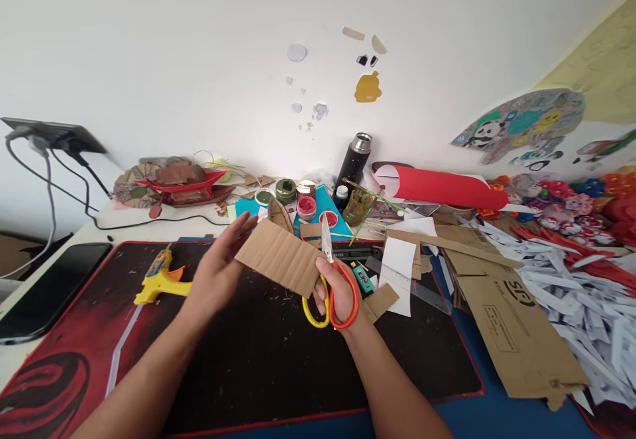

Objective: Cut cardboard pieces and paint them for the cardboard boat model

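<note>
My right fingers [330,273], partly hidden, clamp one cardboard piece [281,257] and one pair of scissors [327,251] — my left fingers [239,228] extend, unclenched, near the cardboard.

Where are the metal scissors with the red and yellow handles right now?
In the head view, the scissors are in the person's right hand, just right of centre, by the brown corrugated cardboard piece.
</note>
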`<state>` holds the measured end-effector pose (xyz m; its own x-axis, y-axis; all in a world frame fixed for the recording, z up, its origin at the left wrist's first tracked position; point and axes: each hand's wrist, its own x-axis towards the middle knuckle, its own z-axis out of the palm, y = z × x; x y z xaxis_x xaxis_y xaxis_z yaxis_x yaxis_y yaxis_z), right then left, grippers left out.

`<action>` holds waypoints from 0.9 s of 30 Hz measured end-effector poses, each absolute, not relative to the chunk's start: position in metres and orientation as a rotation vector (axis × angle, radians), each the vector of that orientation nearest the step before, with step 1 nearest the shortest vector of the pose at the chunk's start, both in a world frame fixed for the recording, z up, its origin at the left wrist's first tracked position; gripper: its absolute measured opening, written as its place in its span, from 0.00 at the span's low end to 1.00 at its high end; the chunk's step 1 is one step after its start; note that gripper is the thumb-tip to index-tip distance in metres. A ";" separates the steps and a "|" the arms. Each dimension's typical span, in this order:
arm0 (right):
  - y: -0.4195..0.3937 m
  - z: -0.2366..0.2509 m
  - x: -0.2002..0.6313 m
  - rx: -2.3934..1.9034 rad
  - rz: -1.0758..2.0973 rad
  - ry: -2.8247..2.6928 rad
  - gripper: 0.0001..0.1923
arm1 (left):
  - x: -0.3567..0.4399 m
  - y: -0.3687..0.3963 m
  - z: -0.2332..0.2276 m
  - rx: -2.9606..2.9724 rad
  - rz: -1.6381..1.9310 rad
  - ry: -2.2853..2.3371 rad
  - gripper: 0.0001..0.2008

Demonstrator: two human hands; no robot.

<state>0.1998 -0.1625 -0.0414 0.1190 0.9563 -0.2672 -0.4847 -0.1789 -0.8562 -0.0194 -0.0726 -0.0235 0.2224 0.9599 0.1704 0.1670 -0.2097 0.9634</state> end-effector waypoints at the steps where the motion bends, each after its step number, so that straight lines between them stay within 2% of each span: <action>1: -0.164 -0.042 0.200 -1.084 1.428 -0.616 0.32 | -0.023 -0.070 -0.021 1.361 1.055 1.091 0.37; 5: -0.169 -0.043 0.198 -1.137 1.402 -0.702 0.28 | -0.035 -0.064 -0.011 0.956 0.776 0.969 0.42; 8: -0.170 -0.044 0.197 -1.122 1.427 -0.721 0.28 | -0.034 -0.069 -0.009 0.975 0.623 0.928 0.32; 11: -0.169 -0.046 0.197 -1.085 1.465 -0.676 0.30 | -0.026 -0.075 -0.012 0.862 0.613 0.878 0.27; 16: -0.167 -0.050 0.195 -0.988 1.561 -0.629 0.32 | -0.012 -0.082 -0.018 0.674 0.581 0.740 0.29; 20: -0.165 -0.048 0.195 -0.947 1.534 -0.625 0.33 | -0.009 -0.080 -0.018 0.659 0.748 0.874 0.27; 27: -0.169 -0.041 0.197 -1.118 1.411 -0.721 0.30 | -0.015 -0.074 -0.020 0.843 0.751 0.980 0.32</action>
<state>0.1972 -0.1693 -0.0405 0.0918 0.9704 -0.2235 -0.3872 -0.1720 -0.9058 -0.0150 -0.0740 -0.0204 0.3698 0.8424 -0.3920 -0.1589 0.4730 0.8666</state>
